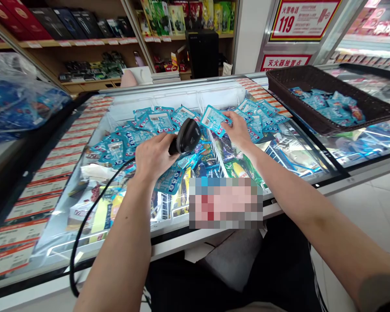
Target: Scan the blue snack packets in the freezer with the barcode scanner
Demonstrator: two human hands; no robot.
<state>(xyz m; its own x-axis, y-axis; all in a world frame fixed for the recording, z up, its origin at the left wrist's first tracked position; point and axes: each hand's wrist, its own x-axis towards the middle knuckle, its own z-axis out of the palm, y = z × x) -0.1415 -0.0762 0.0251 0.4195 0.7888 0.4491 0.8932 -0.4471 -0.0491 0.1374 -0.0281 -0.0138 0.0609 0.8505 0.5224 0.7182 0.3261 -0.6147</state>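
In the head view, my left hand (154, 156) is closed round the handle of a black barcode scanner (187, 136), whose head tilts toward the right. A black cable (92, 208) loops down from it past my forearm. My right hand (237, 130) pinches the right edge of a small blue packet (213, 120), its printed barcode side turned up beside the scanner head. Beneath both hands, many similar blue packets (160, 121) lie in loose piles on the freezer's glass top (61, 216). Another pile of blue packets (256, 112) lies just behind my right hand.
A dark brown basket (312, 123) holding more blue packets stands on the freezer at the right. Blue packs in a clear plastic bag (16, 95) sit at the left. Shelves with boxed goods (81, 43) and a black monitor (202, 54) are behind the freezer.
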